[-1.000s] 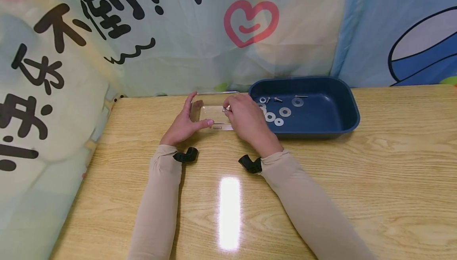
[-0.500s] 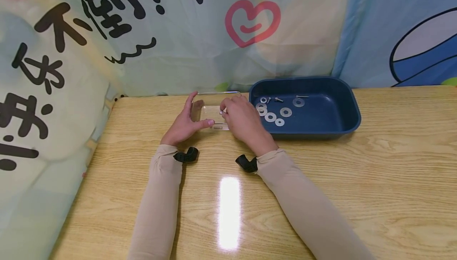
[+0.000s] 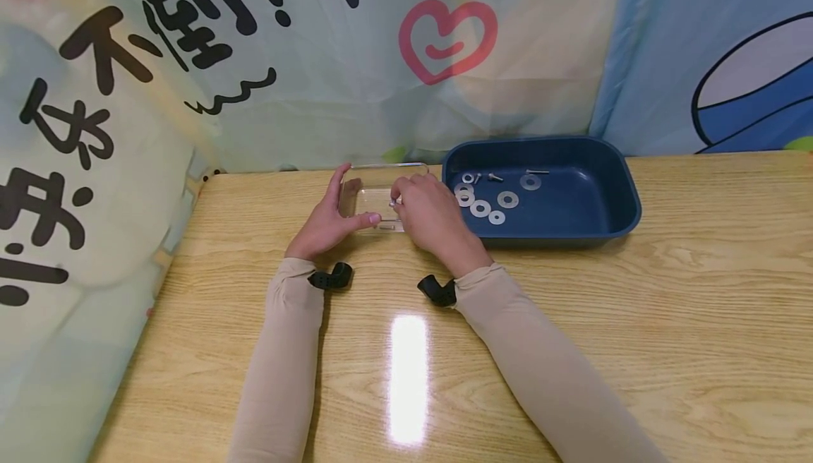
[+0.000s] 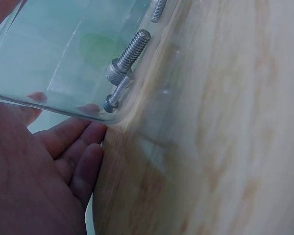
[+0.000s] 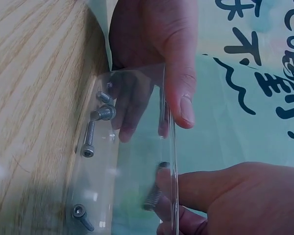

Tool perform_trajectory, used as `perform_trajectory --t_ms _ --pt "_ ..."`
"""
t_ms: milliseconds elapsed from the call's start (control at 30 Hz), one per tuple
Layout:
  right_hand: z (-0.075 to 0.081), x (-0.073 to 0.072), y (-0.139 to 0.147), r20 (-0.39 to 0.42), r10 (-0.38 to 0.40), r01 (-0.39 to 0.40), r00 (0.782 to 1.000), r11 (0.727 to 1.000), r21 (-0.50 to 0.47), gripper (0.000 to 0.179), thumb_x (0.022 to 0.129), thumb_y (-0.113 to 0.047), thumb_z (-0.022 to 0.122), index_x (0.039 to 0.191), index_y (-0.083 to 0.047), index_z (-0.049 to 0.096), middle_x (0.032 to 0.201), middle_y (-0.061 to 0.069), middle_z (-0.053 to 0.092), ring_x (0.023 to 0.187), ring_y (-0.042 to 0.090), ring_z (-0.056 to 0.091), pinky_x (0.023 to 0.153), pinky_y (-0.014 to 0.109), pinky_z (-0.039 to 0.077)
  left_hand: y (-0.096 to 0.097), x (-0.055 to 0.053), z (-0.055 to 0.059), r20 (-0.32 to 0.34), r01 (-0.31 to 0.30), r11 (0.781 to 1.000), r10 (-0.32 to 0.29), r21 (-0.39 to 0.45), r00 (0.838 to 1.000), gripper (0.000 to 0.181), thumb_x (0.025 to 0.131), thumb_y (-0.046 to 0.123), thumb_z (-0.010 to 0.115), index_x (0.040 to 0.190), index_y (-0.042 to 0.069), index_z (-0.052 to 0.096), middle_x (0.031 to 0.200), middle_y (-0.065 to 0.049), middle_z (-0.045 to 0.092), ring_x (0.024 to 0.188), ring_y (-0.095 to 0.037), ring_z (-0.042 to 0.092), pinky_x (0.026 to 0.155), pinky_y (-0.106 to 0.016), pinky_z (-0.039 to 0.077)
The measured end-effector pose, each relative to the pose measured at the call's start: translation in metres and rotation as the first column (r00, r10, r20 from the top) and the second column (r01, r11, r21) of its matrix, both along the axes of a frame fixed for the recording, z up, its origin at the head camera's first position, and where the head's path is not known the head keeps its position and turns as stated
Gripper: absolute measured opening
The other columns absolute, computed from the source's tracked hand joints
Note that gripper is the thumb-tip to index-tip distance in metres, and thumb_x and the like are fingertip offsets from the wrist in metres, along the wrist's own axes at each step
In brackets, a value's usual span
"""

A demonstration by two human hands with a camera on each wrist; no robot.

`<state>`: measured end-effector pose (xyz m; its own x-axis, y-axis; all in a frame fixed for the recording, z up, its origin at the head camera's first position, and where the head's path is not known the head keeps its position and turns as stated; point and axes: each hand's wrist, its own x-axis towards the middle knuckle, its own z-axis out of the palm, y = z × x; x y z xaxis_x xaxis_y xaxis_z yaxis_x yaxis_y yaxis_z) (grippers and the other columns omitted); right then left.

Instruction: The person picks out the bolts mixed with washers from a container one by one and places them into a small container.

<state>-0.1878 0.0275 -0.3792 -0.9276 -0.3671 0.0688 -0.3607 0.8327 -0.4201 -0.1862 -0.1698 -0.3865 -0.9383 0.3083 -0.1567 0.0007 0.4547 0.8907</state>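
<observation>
A clear plastic box (image 3: 375,202) stands on the wooden table. My left hand (image 3: 325,223) grips its left end, thumb over the near rim and fingers around the far side. My right hand (image 3: 433,217) reaches over the box and pinches a socket-head bolt (image 5: 155,192) just inside the near wall, thumb and fingertips around it. On the box floor lie several more bolts: in the left wrist view a thick bolt (image 4: 132,53) rests across a smaller bolt (image 4: 118,93), and in the right wrist view another bolt (image 5: 78,211) lies apart from the others.
A dark blue tray (image 3: 578,198) stands right of the box, close to my right hand. Several flat washers (image 3: 480,208) and a few screws (image 3: 495,178) lie in it, mostly toward its left. A printed cloth (image 3: 330,96) hangs behind the table.
My right hand has shifted a little left and toward me over the box, still pinching the bolt. The left hand and the box have stayed in place.
</observation>
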Motion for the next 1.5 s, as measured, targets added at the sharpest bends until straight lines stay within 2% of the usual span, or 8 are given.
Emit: perform_trajectory --t_ms 67,300,400,700,1067,1267,1367,1500 --pt "0.000 0.000 0.000 0.003 0.004 -0.004 1.000 1.000 0.001 0.016 0.098 -0.010 0.065 0.112 -0.005 0.071 0.108 0.015 0.068 0.106 0.033 0.059 0.096 0.044 0.046 0.000 -0.001 -0.003 0.006 -0.003 1.000 0.003 -0.004 1.000 0.101 0.092 0.019 0.075 0.162 0.014 0.003 0.161 -0.018 0.029 0.152 -0.030 0.020 0.119 -0.051 0.019" --pt "0.002 0.002 0.002 0.029 0.001 0.000 1.000 0.999 -0.040 0.020 0.098 -0.013 0.065 0.116 -0.005 0.069 0.106 0.013 0.067 0.105 0.031 0.058 0.093 0.043 0.047 -0.008 -0.016 -0.032 -0.008 -0.009 1.000 0.009 -0.014 1.000 0.104 0.090 0.023 0.077 0.162 0.024 0.002 0.162 -0.010 0.030 0.152 -0.026 0.019 0.119 -0.052 0.018" --pt "0.003 0.003 0.004 0.039 0.000 0.003 0.999 0.997 -0.079 0.020 0.098 -0.014 0.065 0.116 -0.005 0.068 0.107 0.012 0.066 0.106 0.029 0.057 0.092 0.042 0.047 -0.010 -0.017 -0.036 -0.021 -0.012 1.000 0.011 -0.018 1.000 0.105 0.090 0.029 0.078 0.162 0.029 0.002 0.162 -0.007 0.032 0.152 -0.023 0.020 0.119 -0.051 0.018" --pt "0.009 0.008 0.014 0.012 -0.012 0.014 1.000 0.981 -0.196 0.021 0.099 -0.014 0.064 0.116 -0.004 0.068 0.108 0.011 0.065 0.108 0.029 0.054 0.092 0.042 0.046 -0.009 -0.015 -0.037 -0.034 -0.011 1.000 0.011 -0.019 0.999 0.106 0.088 0.036 0.079 0.162 0.027 0.004 0.161 -0.006 0.034 0.151 -0.020 0.021 0.119 -0.050 0.018" --pt "0.011 0.008 0.032 0.027 -0.047 0.053 0.999 0.967 -0.251 0.024 0.100 -0.015 0.063 0.121 -0.004 0.067 0.110 0.012 0.064 0.105 0.030 0.053 0.090 0.044 0.046 -0.011 -0.016 -0.037 -0.029 -0.010 1.000 0.009 -0.026 1.000 0.104 0.089 0.030 0.078 0.162 0.028 0.003 0.162 -0.006 0.033 0.152 -0.022 0.019 0.119 -0.051 0.017" --pt "0.011 0.007 0.042 0.008 -0.054 0.054 0.999 0.958 -0.282 0.025 0.100 -0.014 0.062 0.121 -0.002 0.068 0.109 0.014 0.064 0.104 0.031 0.053 0.089 0.045 0.046 -0.007 -0.012 -0.026 -0.011 -0.008 1.000 0.008 -0.012 1.000 0.103 0.091 0.021 0.076 0.163 0.019 0.002 0.162 -0.014 0.030 0.152 -0.029 0.017 0.119 -0.054 0.015" --pt "0.011 0.006 0.047 -0.008 -0.059 0.054 0.998 0.956 -0.290 0.025 0.100 -0.014 0.063 0.121 -0.001 0.067 0.107 0.014 0.064 0.102 0.032 0.053 0.089 0.045 0.045 -0.006 -0.011 -0.023 -0.014 -0.007 1.000 0.007 -0.006 1.000 0.102 0.091 0.021 0.076 0.163 0.019 0.003 0.162 -0.014 0.031 0.152 -0.028 0.016 0.120 -0.054 0.015" --pt "0.010 0.005 0.054 -0.010 -0.067 0.061 0.998 0.953 -0.295 0.025 0.100 -0.014 0.063 0.121 -0.001 0.066 0.106 0.015 0.062 0.102 0.032 0.053 0.090 0.046 0.044 -0.009 -0.014 -0.032 -0.039 -0.006 1.000 0.005 -0.018 0.999 0.103 0.090 0.028 0.078 0.162 0.024 0.005 0.161 -0.008 0.034 0.152 -0.023 0.019 0.119 -0.052 0.017"
